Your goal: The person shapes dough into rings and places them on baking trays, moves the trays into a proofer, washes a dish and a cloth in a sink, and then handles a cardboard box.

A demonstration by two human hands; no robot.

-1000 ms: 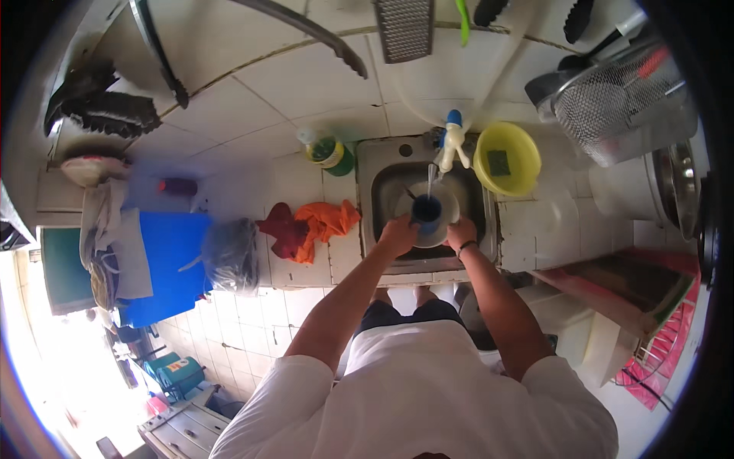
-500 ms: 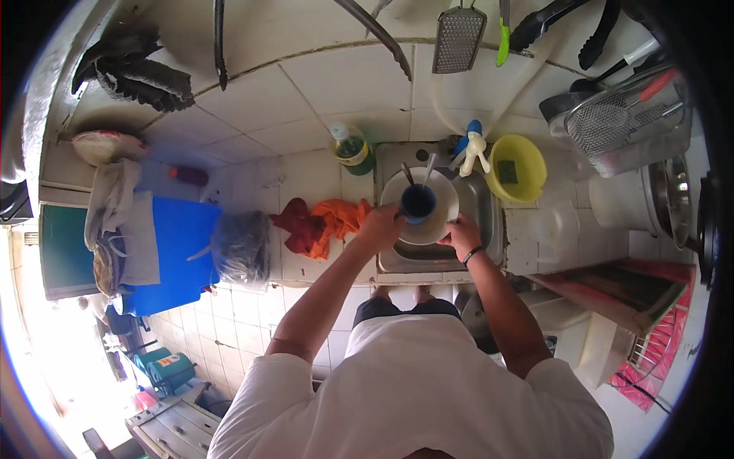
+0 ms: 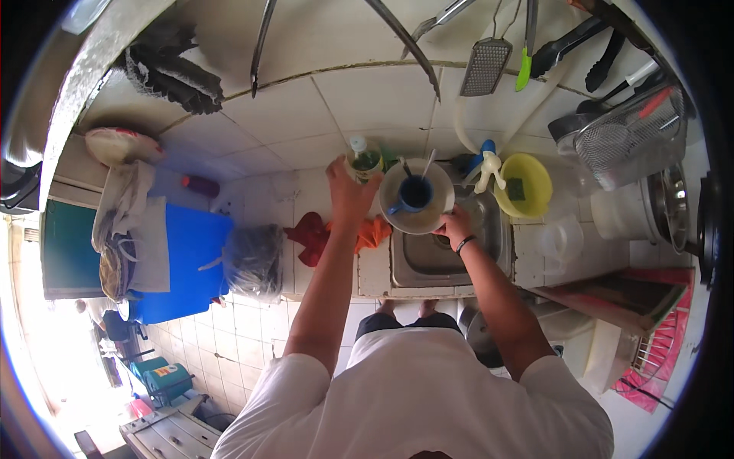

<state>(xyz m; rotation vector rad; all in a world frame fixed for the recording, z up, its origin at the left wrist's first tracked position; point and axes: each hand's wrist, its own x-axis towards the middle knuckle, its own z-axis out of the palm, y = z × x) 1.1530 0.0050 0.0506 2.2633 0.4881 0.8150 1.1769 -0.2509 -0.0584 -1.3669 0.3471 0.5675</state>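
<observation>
My right hand (image 3: pixel 456 225) grips the near right rim of a pale plate (image 3: pixel 439 216) raised over the left side of the sink. A dark blue mug (image 3: pixel 414 194) rests on that plate, its handle toward the lower left. Two utensils, one dark-handled and one light metal, stick up from the mug. My left hand (image 3: pixel 354 193) is at a bottle of green liquid (image 3: pixel 366 158) with a pale cap, left of the plate. Its fingers and thumb are spread to either side of the bottle's lower part; no closed grip shows.
The metal sink (image 3: pixel 453 265) lies below the plate, with a blue-and-cream tap (image 3: pixel 489 168) behind. A yellow bowl (image 3: pixel 527 183) holding a green sponge stands right of it. Orange cloth (image 3: pixel 370 233) and a red cloth (image 3: pixel 307 239) lie left. A grater (image 3: pixel 486 67) and tongs hang above.
My left hand has let go of the mug and moved up and left to the green bottle. The plate with the mug stays in my right hand.
</observation>
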